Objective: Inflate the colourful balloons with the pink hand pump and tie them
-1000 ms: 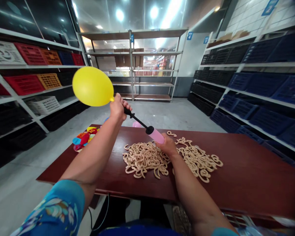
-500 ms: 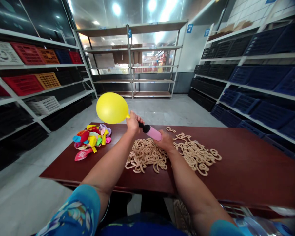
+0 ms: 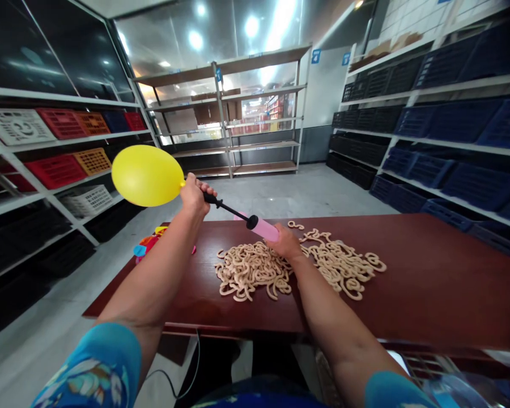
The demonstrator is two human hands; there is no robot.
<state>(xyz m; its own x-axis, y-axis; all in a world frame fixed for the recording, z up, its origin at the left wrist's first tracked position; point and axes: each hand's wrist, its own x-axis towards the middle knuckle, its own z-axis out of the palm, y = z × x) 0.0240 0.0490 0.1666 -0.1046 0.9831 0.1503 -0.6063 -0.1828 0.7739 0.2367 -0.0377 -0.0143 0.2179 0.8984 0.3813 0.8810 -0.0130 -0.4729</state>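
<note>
A hand-held balloon pump (image 3: 264,228) with a pink barrel and black rod spans my two hands above the table. My left hand (image 3: 194,194) is closed around the pump's black end and the neck of an inflated yellow balloon (image 3: 147,175), which points off to the left. Around the pink barrel my right hand (image 3: 285,242) is wrapped, over the beige curled pieces. The black rod shows long between the hands. Several uninflated balloons (image 3: 147,245) in mixed colours lie at the table's left, mostly hidden behind my left forearm.
Beige curled pieces lie in two heaps, a left heap (image 3: 253,269) and a right heap (image 3: 344,266), on the dark red table (image 3: 433,272). Shelves with crates (image 3: 46,170) stand on the left, blue crates (image 3: 467,187) on the right, and a metal rack (image 3: 263,144) behind.
My left hand has moved left and up, away from my right hand, drawing the pump's rod out. The balloon went with it and looks larger. The view has tilted slightly.
</note>
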